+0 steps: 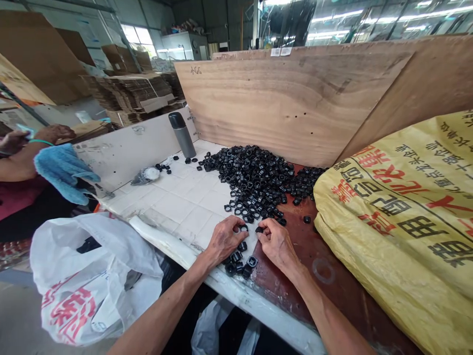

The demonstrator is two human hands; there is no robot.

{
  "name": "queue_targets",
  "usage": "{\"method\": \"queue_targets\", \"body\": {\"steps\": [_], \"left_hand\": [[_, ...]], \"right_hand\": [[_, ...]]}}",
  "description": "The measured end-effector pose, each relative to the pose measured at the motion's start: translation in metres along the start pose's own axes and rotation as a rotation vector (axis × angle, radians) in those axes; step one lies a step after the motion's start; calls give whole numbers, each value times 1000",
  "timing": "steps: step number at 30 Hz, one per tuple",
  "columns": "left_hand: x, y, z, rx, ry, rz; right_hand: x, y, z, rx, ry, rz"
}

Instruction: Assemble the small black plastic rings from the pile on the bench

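Left fingers (235,221) pinch black ring (244,226); right fingers (265,224) pinch dark piece (259,230), partly hidden.

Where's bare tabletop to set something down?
Largest: white tabletop between the clear plastic bag, main black-part pile and left hand. Smaller: red-brown tabletop between right hand and yellow sack, one loose black part on it. Crowded: main pile before the wooden board; small cluster beside the left hand.
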State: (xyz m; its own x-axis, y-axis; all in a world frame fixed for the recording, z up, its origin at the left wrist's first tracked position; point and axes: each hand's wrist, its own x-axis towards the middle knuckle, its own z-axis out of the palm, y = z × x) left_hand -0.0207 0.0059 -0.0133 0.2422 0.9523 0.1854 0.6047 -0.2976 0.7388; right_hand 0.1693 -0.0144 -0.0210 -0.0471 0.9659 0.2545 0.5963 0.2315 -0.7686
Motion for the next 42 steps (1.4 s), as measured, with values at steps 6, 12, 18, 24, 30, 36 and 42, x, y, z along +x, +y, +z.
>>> {"method": "queue_targets", "body": {"steps": [6,12,18,24,30,36,42], "left_hand": [[-1,1,3,-155,-71,107],[3,-6,8,-264,-59,180],[-1,-4,9,-408,-95,25],[-2,2,8,-691,-83,-85],[0,12,-1,-818,-78,-75],[1,13,-1,-884,-78,-46],[1,9,-2,-715,-23,99]], "right_hand": [[-2,-4,1,-43,-62,-92],[-2,-6,1,-28,-7,-50],[1,-17,-5,251,61,157],[-1,-22,-6,314,36,152],[0,-25,-10,385,-11,131],[-2,-30,-12,395,-3,136],[-3,-29,-13,308,16,33]]}}
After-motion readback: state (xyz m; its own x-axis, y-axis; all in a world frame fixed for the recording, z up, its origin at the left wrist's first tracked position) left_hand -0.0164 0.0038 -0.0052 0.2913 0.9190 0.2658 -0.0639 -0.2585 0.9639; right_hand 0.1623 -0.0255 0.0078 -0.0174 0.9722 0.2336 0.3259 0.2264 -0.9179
